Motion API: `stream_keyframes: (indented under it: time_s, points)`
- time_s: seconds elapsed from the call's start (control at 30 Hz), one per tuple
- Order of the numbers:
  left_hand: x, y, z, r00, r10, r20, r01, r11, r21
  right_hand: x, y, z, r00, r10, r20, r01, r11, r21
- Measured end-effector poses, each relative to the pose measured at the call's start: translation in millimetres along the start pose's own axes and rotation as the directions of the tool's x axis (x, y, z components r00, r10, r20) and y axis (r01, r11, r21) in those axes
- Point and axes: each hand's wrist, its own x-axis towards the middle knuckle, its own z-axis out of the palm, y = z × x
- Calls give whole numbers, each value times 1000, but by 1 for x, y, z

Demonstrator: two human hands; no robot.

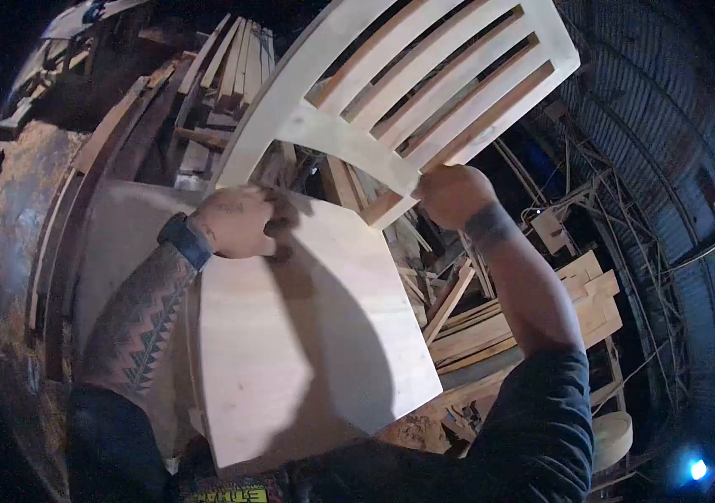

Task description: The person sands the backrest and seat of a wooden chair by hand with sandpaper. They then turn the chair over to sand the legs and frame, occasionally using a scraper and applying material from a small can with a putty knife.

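Note:
A pale wooden chair fills the middle of the view, with a slatted backrest (362, 117) rising to the top and a broad flat seat (324, 318) below it. My right hand (455, 197) is closed around the lower end of the backrest's right post. At the foot of the left post, my left hand (238, 225) is curled over the rear corner of the seat, its fingers partly in shadow. A dark shadow crosses the seat's surface. Where the left post meets the seat is hidden behind my left hand.
Stacked boards (236, 63) lie at the upper left, beside long planks (110, 134). More cut wood pieces (533, 314) are piled to the right of the seat. A corrugated metal wall (651, 109) stands on the right, and a bright lamp (698, 469) shines at the lower right.

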Motion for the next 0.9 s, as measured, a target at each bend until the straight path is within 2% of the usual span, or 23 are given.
stream_keyframes:
  time_s: [0.13, 0.2, 0.3, 0.37, 0.4, 0.47, 0.57, 0.63, 0.7, 0.83, 0.9]
  points:
    - [1, -6, 24, 982, 69, -178, -94, 987, -132, -34, 28, 24, 992, 118, -43, -87, 895, 438]
    - [2, -11, 28, 973, 107, -203, -140, 978, -156, -45, 15, 23, 983, 173, 54, -161, 698, 697]
    - [-3, -1, 6, 998, 37, -60, -48, 981, -190, -41, 17, 61, 985, 165, -43, -31, 427, 904]
    - [-4, -3, 7, 992, 62, -110, -82, 979, -185, -34, 9, 61, 959, 188, -212, 123, 398, 909]
    - [-5, -3, 8, 988, 77, -133, -101, 978, -183, -31, 8, 56, 945, 205, -256, 133, 473, 871]
    - [-6, 1, 2, 995, 32, -92, -47, 984, -169, -22, 7, 32, 911, 226, -345, 141, 614, 776]
    - [-4, -2, 7, 996, 37, -86, -52, 983, -176, -2, 9, 12, 843, 175, -509, 214, 760, 614]
    - [-1, -6, 12, 991, 67, -115, -88, 978, -189, 17, 15, 25, 895, 113, -431, 81, 910, 407]
    - [0, -8, 13, 983, 97, -156, -126, 974, -189, 33, 15, 30, 930, 47, -364, 3, 990, 138]
    - [-4, -5, 18, 985, 32, -170, -63, 981, -181, 54, 8, 35, 931, -18, -363, -44, 986, -161]
    - [-2, -2, 15, 991, 6, -137, -28, 988, -155, 59, -5, 26, 980, 111, -165, -143, 969, -200]
